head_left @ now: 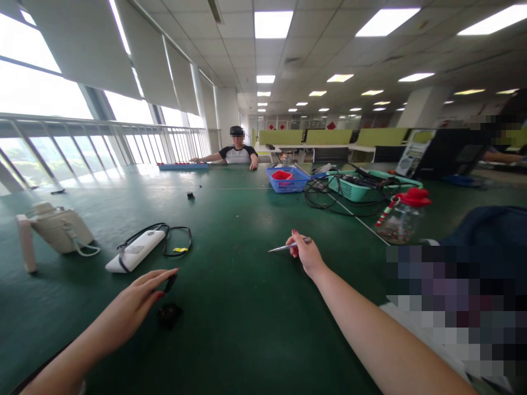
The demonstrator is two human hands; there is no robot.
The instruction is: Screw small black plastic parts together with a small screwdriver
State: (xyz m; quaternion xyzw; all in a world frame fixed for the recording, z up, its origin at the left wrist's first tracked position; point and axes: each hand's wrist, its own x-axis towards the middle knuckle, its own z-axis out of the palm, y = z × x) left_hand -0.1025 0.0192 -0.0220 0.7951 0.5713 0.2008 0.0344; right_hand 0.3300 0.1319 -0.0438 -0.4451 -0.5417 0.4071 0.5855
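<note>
My left hand (138, 299) is closed in a pinch over the near left of the table. Between its thumb and fingertips is a small flat black piece (170, 283). Just below and to the right of that hand lies a dark lump-like black object (169, 314), too dim to name. My right hand (305, 252) is closed round a slim silver pointed tool (284, 248), pen-like in shape. Its tip points left, toward the middle of the green table (239, 329).
A white power bank (138, 250) with a dark strap and a beige bottle (61, 227) stand left. Farther off are a blue basket (288, 185), a green basket (354, 192) of cables and a red-lidded jar (403, 219). A person (237, 152) sits at the far end.
</note>
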